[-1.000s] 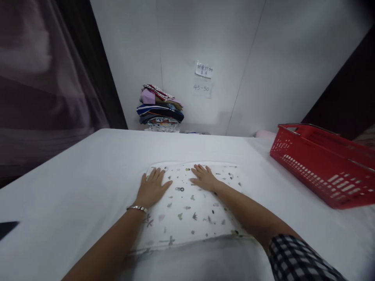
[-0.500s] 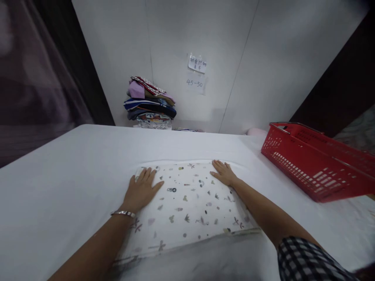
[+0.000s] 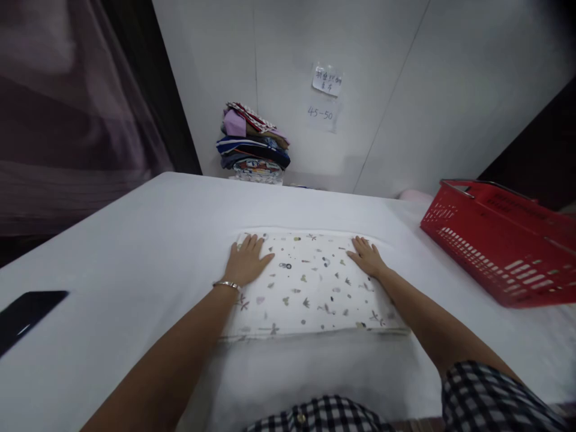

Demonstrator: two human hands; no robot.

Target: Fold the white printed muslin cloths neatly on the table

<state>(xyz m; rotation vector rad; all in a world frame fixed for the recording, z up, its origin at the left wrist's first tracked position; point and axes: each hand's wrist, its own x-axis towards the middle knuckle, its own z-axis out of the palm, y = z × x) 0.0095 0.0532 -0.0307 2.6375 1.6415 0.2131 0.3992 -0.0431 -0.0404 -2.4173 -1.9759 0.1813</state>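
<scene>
A white cloth with small printed shapes [image 3: 310, 282] lies folded into a flat rectangle in front of me. My left hand [image 3: 246, 259] rests flat on its far left corner, fingers spread, with a bracelet [image 3: 228, 284] at the wrist. On the far right corner my right hand [image 3: 366, 257] presses down, also open with the fingers apart. The fold's near edge runs straight across, close to my body. Neither hand grasps anything.
The white-covered table [image 3: 148, 240] extends around the cloth. A red plastic basket [image 3: 499, 240] stands at the right. Stacked folded fabrics [image 3: 254, 147] sit by the back wall, below paper signs [image 3: 326, 99]. A dark phone-like object [image 3: 29, 315] lies at the left edge.
My view has shifted, so the scene sits further right and the dark object at left now shows. The near edge of the cloth lies straighter. Both hands stay flat on the far corners.
</scene>
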